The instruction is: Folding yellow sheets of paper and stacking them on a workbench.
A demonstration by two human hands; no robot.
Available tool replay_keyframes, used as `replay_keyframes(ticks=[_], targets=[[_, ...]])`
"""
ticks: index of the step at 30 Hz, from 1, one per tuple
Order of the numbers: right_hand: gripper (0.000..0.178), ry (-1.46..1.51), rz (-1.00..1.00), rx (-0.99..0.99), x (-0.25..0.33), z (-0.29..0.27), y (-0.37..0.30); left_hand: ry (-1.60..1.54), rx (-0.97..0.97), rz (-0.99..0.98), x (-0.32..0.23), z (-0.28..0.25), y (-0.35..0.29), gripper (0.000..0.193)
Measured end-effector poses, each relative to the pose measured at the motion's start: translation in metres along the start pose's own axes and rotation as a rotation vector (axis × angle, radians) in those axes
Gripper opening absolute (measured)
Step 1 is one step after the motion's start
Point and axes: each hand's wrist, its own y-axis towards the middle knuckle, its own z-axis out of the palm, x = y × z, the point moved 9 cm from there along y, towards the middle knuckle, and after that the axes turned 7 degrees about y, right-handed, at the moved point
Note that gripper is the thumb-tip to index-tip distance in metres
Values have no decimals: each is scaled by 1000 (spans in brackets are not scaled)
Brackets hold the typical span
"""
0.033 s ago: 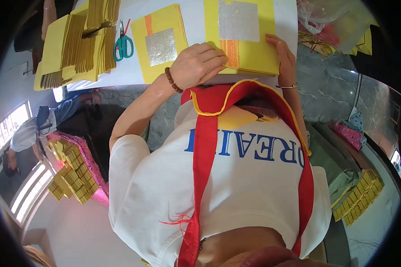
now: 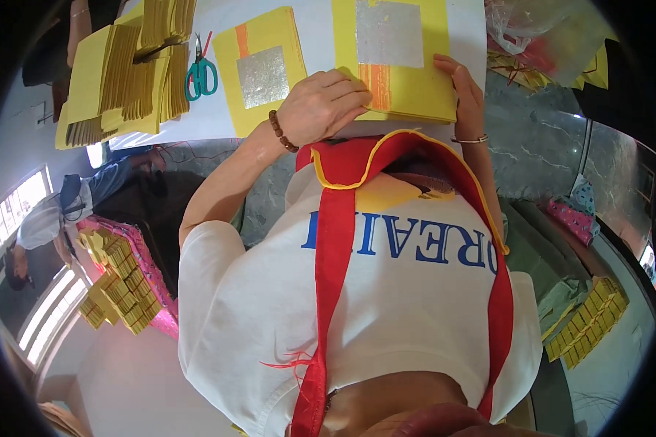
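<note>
A stack of yellow paper sheets [image 2: 424, 87], with a silver square and an orange streaked band on its top sheet, lies at the near edge of the table in front of me. My left hand [image 2: 326, 104] is on its near left corner, fingers bent and close together, thumb hidden. Along the right edge, my right hand [image 2: 465, 91] grips the stack with curved fingers. Left of it lies a smaller yellow paper stack [image 2: 295, 64] with its own silver square. Scissors with teal handles [image 2: 201, 76] rest further left beside a thin red strip.
Fanned bundles of folded yellow paper [image 2: 87, 80] cover the white table's [image 2: 219, 18] left end. Plastic bags [image 2: 539, 33] and more yellow paper are at the far right. Tied yellow bundles [image 2: 127, 284] sit low left, others [image 2: 589, 320] low right. Another person [image 2: 47, 215] is at the left.
</note>
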Motion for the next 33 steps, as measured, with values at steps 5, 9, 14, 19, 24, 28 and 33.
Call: replay_keyframes(ticks=[5, 9, 14, 19, 24, 28, 33], targets=[[38, 100, 90, -6, -9, -1, 2, -89, -62, -55, 10, -3, 2, 12], [37, 120, 86, -21, -8, 1, 0, -194, 16, -136, 12, -2, 6, 12], [37, 96, 66, -9, -5, 2, 0, -230, 52, -215, 15, -1, 8, 8], [37, 141, 69, -12, -8, 1, 0, -372, 107, -328, 30, 9, 5, 9], [38, 127, 50, 1, -7, 1, 1, -613, 207, -508, 48, 24, 1, 11], [38, 147, 41, 4, -8, 2, 1, -745, 344, -532, 53, 35, 0, 11], [39, 107, 13, 16, -3, 2, 1, -756, 438, -566, 55, 43, 0, 12]])
